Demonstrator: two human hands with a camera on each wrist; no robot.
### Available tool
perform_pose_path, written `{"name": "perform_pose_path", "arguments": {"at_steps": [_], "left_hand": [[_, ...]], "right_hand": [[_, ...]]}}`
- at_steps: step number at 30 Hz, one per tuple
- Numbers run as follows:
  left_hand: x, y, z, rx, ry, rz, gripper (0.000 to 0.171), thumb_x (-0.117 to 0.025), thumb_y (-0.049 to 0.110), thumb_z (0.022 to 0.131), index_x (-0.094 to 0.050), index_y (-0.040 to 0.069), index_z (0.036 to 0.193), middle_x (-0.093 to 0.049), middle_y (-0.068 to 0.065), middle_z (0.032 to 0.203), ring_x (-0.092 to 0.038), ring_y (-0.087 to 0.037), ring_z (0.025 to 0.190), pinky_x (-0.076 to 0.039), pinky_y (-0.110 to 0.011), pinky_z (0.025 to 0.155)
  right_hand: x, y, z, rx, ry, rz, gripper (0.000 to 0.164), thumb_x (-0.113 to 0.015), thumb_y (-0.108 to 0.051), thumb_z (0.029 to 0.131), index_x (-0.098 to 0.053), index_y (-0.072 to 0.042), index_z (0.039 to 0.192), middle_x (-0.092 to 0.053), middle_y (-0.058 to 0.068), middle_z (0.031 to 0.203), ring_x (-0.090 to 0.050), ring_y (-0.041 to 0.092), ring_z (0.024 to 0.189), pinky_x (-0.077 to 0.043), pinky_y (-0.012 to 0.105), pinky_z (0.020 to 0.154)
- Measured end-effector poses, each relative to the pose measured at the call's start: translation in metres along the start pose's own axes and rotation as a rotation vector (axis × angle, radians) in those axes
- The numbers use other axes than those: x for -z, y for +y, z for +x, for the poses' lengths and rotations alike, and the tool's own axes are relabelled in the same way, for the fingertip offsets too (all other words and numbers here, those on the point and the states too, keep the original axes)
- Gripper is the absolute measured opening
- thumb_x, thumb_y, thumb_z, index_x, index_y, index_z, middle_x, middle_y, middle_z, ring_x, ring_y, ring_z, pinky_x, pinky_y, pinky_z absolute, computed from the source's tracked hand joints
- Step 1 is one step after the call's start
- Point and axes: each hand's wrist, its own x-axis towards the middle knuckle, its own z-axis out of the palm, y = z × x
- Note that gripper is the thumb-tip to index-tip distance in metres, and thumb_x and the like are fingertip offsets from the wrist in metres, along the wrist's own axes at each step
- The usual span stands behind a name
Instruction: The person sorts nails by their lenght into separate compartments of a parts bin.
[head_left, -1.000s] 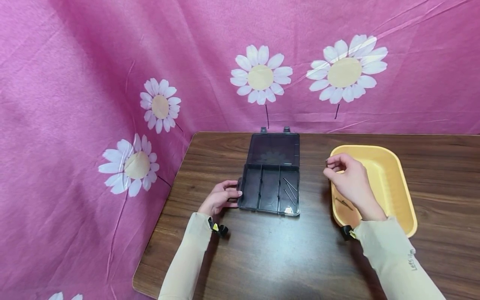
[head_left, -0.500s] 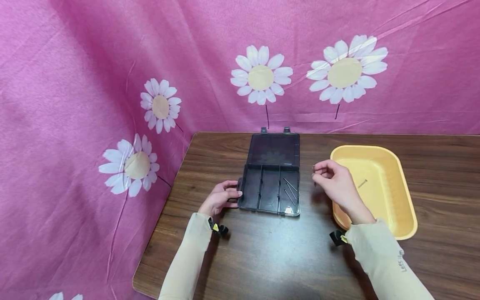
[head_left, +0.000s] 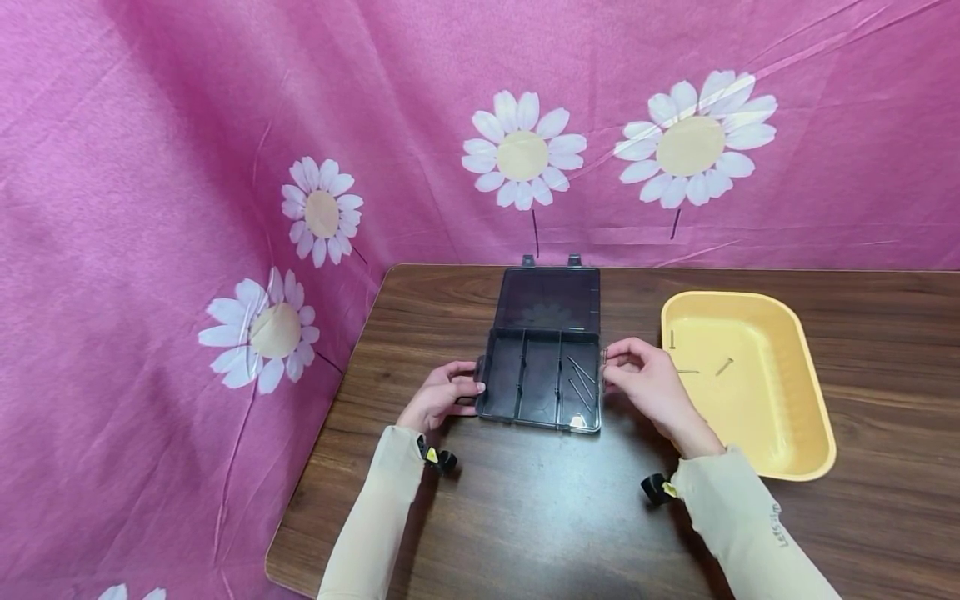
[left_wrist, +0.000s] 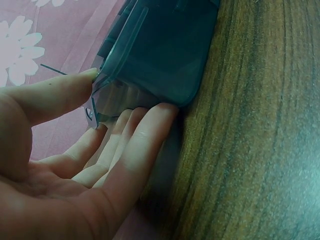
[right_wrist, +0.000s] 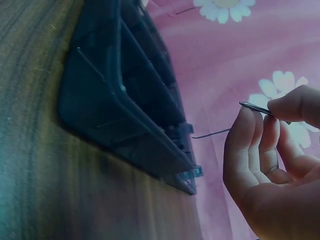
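Pinching a fastener (right_wrist: 256,107), right fingers (right_wrist: 240,145) beside the box wall (right_wrist: 107,115) (yellow tray (head_left: 772,383) near)

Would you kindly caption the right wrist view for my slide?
The right hand pinches a metal fastener beside a dark divided box.

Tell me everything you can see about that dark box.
The dark, see-through box looks plastic and sits flat on the wooden table. Its lid is swung open, with two tabs on its far edge. Dividers form three compartments; thin metal pins lie in the right one. The left hand grips its left side.
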Motion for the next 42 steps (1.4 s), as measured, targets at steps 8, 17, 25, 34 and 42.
{"name": "perform_pose_path", "arguments": {"at_steps": [8, 17, 25, 34, 42], "left_hand": [[0.000, 0.000, -0.001, -0.001, 0.001, 0.009, 0.054, -0.066, -0.001, 0.087, -0.044, 0.003, 0.137, -0.063, -0.013, 0.109, -0.066, -0.015, 0.081, -0.061, -0.036, 0.071], [0.001, -0.001, 0.000, 0.002, 0.007, 0.010, 0.054, -0.066, 0.000, 0.087, -0.045, 0.004, 0.136, -0.063, -0.012, 0.109, -0.066, -0.016, 0.081, -0.061, -0.036, 0.071], [0.001, 0.000, 0.002, 0.002, 0.015, 0.018, 0.053, -0.066, 0.000, 0.087, -0.046, 0.004, 0.135, -0.063, -0.010, 0.106, -0.066, -0.015, 0.081, -0.061, -0.036, 0.068], [0.002, -0.001, 0.003, 0.010, 0.008, 0.016, 0.055, -0.067, 0.000, 0.086, -0.045, 0.003, 0.137, -0.061, -0.009, 0.105, -0.066, -0.014, 0.080, -0.061, -0.035, 0.068], [0.003, -0.003, 0.003, 0.004, 0.005, 0.016, 0.055, -0.067, 0.001, 0.087, -0.044, 0.002, 0.137, -0.063, -0.010, 0.106, -0.066, -0.015, 0.080, -0.061, -0.036, 0.069]], "right_hand": [[-0.004, 0.010, 0.000, -0.045, -0.019, -0.065, 0.030, -0.061, 0.004, 0.085, -0.054, 0.015, 0.112, -0.063, 0.009, 0.085, -0.065, 0.005, 0.070, -0.059, 0.026, 0.067], [-0.009, 0.017, -0.001, -0.047, -0.049, -0.094, 0.030, -0.063, 0.004, 0.084, -0.055, 0.014, 0.111, -0.065, 0.013, 0.087, -0.065, 0.008, 0.069, -0.058, 0.025, 0.063], [-0.013, 0.019, -0.002, -0.031, -0.048, -0.121, 0.028, -0.063, 0.005, 0.082, -0.058, 0.013, 0.108, -0.066, 0.011, 0.084, -0.065, 0.009, 0.068, -0.056, 0.022, 0.060], [-0.016, 0.022, -0.003, 0.025, -0.045, -0.271, 0.022, -0.067, 0.000, 0.081, -0.062, 0.006, 0.102, -0.071, 0.015, 0.088, -0.062, 0.000, 0.068, -0.051, 0.015, 0.062], [-0.020, 0.025, -0.004, 0.071, -0.036, -0.398, 0.020, -0.066, -0.004, 0.080, -0.065, 0.000, 0.099, -0.072, 0.009, 0.087, -0.063, 0.003, 0.070, -0.051, 0.017, 0.063]]}}
